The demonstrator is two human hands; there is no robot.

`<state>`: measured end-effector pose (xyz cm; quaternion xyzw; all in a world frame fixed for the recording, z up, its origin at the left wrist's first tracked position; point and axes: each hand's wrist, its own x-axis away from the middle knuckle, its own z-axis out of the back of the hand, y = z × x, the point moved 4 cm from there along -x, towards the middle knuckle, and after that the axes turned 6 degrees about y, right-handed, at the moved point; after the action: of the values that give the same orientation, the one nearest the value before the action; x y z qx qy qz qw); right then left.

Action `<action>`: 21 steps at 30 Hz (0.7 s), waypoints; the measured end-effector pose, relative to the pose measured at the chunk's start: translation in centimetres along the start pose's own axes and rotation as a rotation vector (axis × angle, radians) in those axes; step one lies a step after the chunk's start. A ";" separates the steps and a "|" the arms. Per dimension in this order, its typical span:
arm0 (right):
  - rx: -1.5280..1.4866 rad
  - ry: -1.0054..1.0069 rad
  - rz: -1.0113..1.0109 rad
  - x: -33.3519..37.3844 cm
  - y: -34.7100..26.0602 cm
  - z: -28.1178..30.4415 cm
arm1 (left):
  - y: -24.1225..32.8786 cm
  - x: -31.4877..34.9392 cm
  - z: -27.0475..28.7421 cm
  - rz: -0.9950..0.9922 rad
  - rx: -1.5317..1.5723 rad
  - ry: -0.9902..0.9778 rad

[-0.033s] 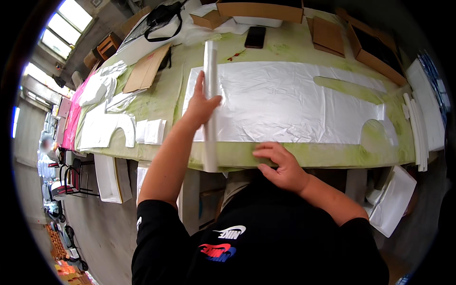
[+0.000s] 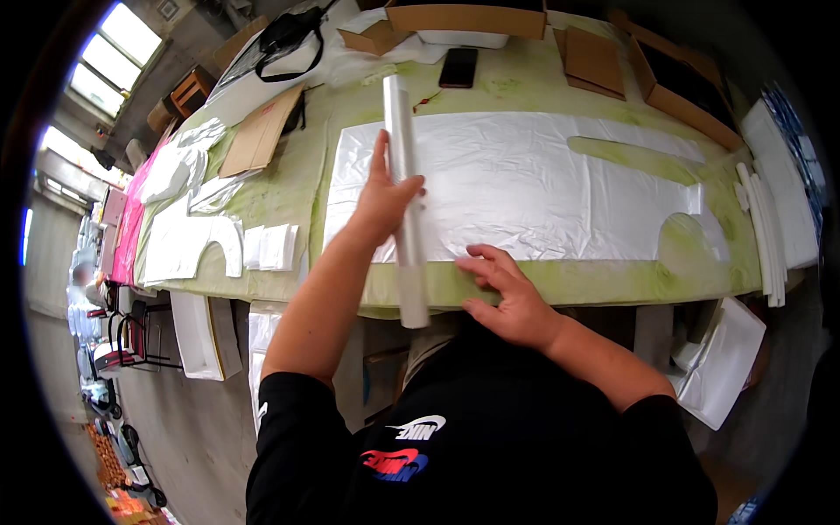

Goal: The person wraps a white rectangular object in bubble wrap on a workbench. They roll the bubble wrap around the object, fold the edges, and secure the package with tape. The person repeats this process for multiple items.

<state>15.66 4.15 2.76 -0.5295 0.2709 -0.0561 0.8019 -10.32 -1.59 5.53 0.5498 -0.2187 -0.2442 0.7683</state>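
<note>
My left hand [image 2: 385, 199] is closed round a long whitish tube [image 2: 404, 149], which looks like a smooth rod or core. The tube slants across the left part of a flat white plastic apron [image 2: 516, 188], its lower end reaching past the table's near edge. Fingertips on the far side of the tube are partly hidden. My right hand [image 2: 516, 302] is open and holds nothing, its fingers spread over the near edge of the apron; I cannot tell whether they touch it. The apron has wrinkles, with cut-out curves and straps at its right end.
A green-stained cloth covers the table [image 2: 328, 188]. Folded white plastic pieces [image 2: 271, 248] and a flat cardboard piece [image 2: 262, 131] lie left. A phone [image 2: 458, 68] and cardboard boxes [image 2: 682, 87] stand at the far side. White rolls [image 2: 766, 232] lie right; white bins [image 2: 722, 363] are below.
My left hand has moved to the right with the tube, whose lower end has swung further right. The fingers of my right hand have spread and shifted slightly left.
</note>
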 end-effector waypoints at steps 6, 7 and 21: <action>-0.228 -0.087 -0.427 0.3 0.1 1.8 | 0.8 3.4 -10.7 0.131 0.714 -0.144; -0.175 -0.052 -0.373 0.6 0.2 2.4 | 1.0 3.6 -11.7 0.146 0.724 -0.138; 0.455 -0.168 -0.606 5.7 -1.7 8.9 | 0.0 -3.9 -16.9 -0.190 -0.662 0.052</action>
<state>25.17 8.58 4.73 -0.3967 0.0164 -0.3057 0.8654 -3.17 13.30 0.21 0.2946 -0.0561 -0.3582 0.8842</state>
